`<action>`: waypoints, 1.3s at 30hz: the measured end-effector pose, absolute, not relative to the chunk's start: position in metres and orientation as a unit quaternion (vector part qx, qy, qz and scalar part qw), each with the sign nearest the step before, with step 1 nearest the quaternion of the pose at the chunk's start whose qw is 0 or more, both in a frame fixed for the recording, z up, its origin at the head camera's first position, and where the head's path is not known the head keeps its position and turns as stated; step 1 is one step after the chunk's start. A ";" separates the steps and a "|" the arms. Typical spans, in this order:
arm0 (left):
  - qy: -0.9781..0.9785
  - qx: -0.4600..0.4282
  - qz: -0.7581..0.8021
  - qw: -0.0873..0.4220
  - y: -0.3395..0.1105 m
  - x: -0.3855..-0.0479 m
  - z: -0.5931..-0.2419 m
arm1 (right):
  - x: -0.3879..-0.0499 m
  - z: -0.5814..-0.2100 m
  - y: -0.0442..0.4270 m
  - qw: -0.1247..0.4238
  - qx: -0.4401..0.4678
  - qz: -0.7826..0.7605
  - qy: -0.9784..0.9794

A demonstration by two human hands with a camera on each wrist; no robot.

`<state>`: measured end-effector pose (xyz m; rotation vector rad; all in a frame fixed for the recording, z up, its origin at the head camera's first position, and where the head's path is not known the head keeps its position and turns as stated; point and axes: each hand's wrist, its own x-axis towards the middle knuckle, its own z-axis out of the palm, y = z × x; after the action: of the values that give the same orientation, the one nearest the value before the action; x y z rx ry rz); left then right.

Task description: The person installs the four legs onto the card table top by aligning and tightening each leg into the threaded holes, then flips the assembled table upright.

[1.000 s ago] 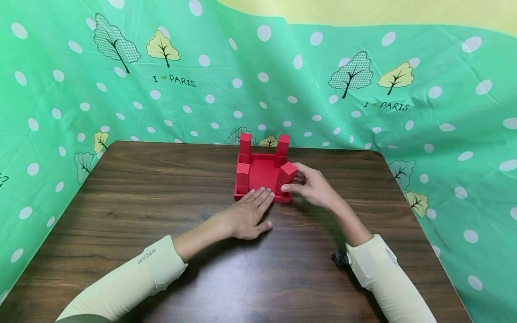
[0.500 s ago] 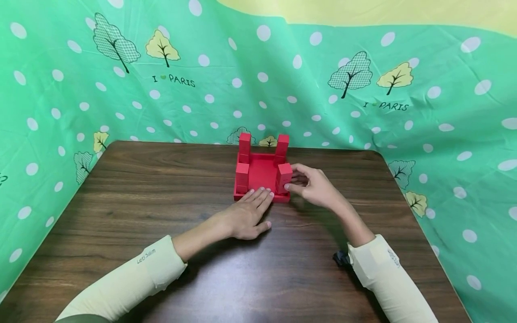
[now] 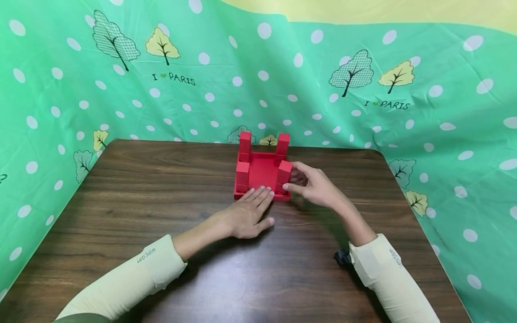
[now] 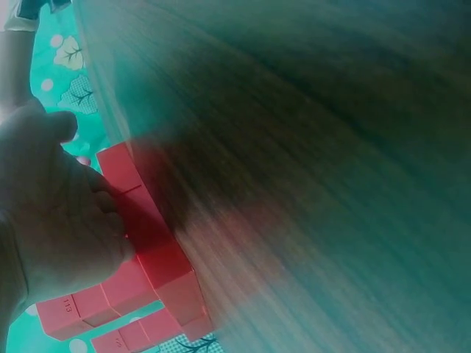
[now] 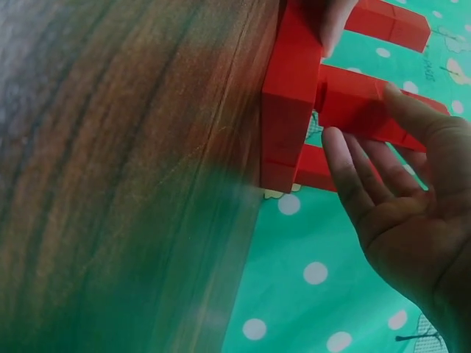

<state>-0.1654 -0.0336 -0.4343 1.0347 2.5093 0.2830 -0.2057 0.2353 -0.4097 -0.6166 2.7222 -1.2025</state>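
Observation:
A red square base with a raised rim lies on the table, and red block posts stand at its corners. Spread flat, my left hand rests its fingertips on the near rim. My right hand pinches the near right post, thumb on the near side and fingers behind it. That post leans slightly to the right. In the right wrist view, the post sits between thumb and fingers. The left wrist view shows the left hand over the edge of the base.
A dark wood-grain table carries the base near its far edge. Behind it hangs a green dotted cloth with tree prints. A small black object shows beside the right sleeve.
The near right post has turned from a diamond-like angle to nearly square with the base and stands straighter. The right hand shifted slightly with it; the left hand stayed on the rim.

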 end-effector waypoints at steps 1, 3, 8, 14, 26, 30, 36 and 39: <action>0.900 0.370 0.102 0.205 -0.034 -0.166 -0.435 | -0.206 -0.409 0.235 0.052 -0.206 -0.390 0.896; 0.900 0.369 0.102 0.206 -0.034 -0.166 -0.435 | -0.207 -0.409 0.235 0.057 -0.214 -0.382 0.897; 0.900 0.370 0.107 0.205 -0.035 -0.166 -0.437 | -0.210 -0.412 0.234 0.061 -0.221 -0.381 0.896; 0.900 0.371 0.108 0.202 -0.035 -0.166 -0.438 | -0.212 -0.414 0.234 0.054 -0.209 -0.391 0.895; 0.899 0.373 0.107 0.204 -0.034 -0.166 -0.435 | -0.209 -0.415 0.234 0.049 -0.168 -0.464 0.868; 0.898 0.374 0.106 0.206 -0.035 -0.167 -0.435 | -0.207 -0.414 0.234 0.046 -0.181 -0.471 0.862; 0.897 0.373 0.108 0.209 -0.035 -0.168 -0.434 | -0.208 -0.415 0.236 0.046 -0.199 -0.450 0.869; 0.897 0.372 0.109 0.212 -0.035 -0.168 -0.434 | -0.208 -0.416 0.235 0.051 -0.202 -0.432 0.877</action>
<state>-0.1684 -0.0351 -0.4336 1.0333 2.4927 0.3030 -0.2083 0.2350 -0.4157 -0.6139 2.6709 -1.3153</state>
